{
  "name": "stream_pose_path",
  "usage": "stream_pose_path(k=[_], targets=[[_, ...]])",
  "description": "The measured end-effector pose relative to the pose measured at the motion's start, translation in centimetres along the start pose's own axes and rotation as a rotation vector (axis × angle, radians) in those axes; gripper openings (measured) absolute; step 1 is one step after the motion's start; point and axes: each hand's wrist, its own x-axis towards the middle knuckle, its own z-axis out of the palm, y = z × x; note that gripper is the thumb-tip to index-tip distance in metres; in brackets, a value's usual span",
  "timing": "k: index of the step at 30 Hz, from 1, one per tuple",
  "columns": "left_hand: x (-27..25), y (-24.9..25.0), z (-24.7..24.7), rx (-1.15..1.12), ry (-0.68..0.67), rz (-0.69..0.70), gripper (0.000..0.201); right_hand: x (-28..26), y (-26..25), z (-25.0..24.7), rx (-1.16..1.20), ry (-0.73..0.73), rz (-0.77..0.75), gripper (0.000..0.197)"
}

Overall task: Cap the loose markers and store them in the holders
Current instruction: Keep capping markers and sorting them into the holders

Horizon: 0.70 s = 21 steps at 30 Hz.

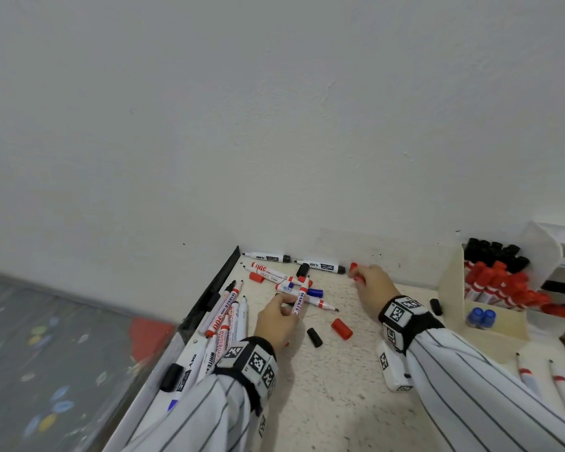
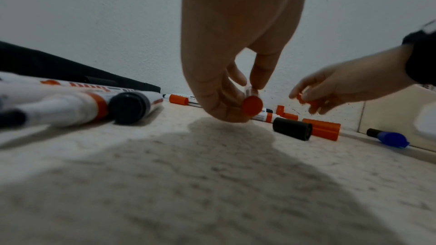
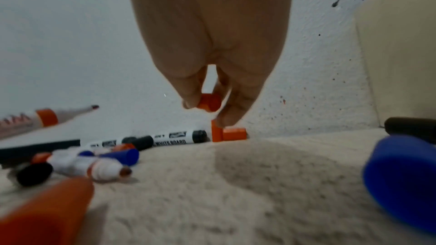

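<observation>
My left hand (image 1: 291,305) pinches a white marker with red lettering (image 1: 300,298) near its back end, just above the table; the left wrist view shows its red butt end (image 2: 252,104) between thumb and fingers. My right hand (image 1: 359,275) is by the wall and pinches a red cap (image 1: 354,269), seen between its fingertips (image 3: 188,102) as a small red cap (image 3: 210,102). More red caps (image 3: 230,134) lie against the wall below it. Loose markers (image 1: 274,275) and caps are scattered between the hands. A cream holder (image 1: 450,288) stands at the right.
A row of uncapped markers (image 1: 229,318) lies along the table's left edge, beside a black strip (image 1: 216,285). Loose red (image 1: 341,328) and black caps (image 1: 314,337) lie between my wrists. The holder has black, red and blue markers. More uncapped markers (image 1: 535,380) lie at the lower right.
</observation>
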Motion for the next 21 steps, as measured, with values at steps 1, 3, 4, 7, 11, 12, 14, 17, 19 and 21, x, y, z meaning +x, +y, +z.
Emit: stream_pose_path(k=[1,3,4,7,11,12,14,17,19,21], targets=[[-0.2,0.2,0.1,-0.006,-0.001,0.017,0.022,-0.2,-0.6,-0.3,0.062,0.019,-0.046,0.021],[-0.6,0.3,0.5,-0.018,-0.006,0.053,0.023,-0.6,-1.8,-1.0,0.172,0.014,-0.099,0.022],[-0.6,0.3,0.6,-0.022,-0.007,0.065,0.021,-0.9,-2.3,-1.3,0.209,-0.007,-0.102,0.021],[-1.1,0.3,0.9,0.009,-0.043,0.096,0.023,-1.9,-3.3,-1.9,0.241,-0.075,-0.136,0.017],[-1.9,0.4,0.9,0.025,-0.081,0.138,0.031,-3.2,-3.3,-2.2,0.280,-0.088,-0.164,0.018],[-2.0,0.4,1.0,0.028,-0.082,0.149,0.032,-3.4,-3.2,-2.2,0.297,-0.094,-0.155,0.019],[-2.3,0.4,0.9,0.042,-0.094,0.173,0.032,-3.8,-3.1,-2.4,0.332,-0.117,-0.128,0.021],[-2.7,0.5,1.0,0.042,-0.118,0.194,0.033,-4.5,-3.0,-2.7,0.274,-0.117,-0.124,0.020],[-3.0,0.5,0.9,0.052,-0.123,0.204,0.033,-4.8,-3.0,-2.7,0.263,-0.141,-0.149,0.019],[-3.2,0.6,0.9,0.038,-0.118,0.204,0.032,-5.1,-3.1,-2.8,0.286,-0.184,-0.134,0.011]])
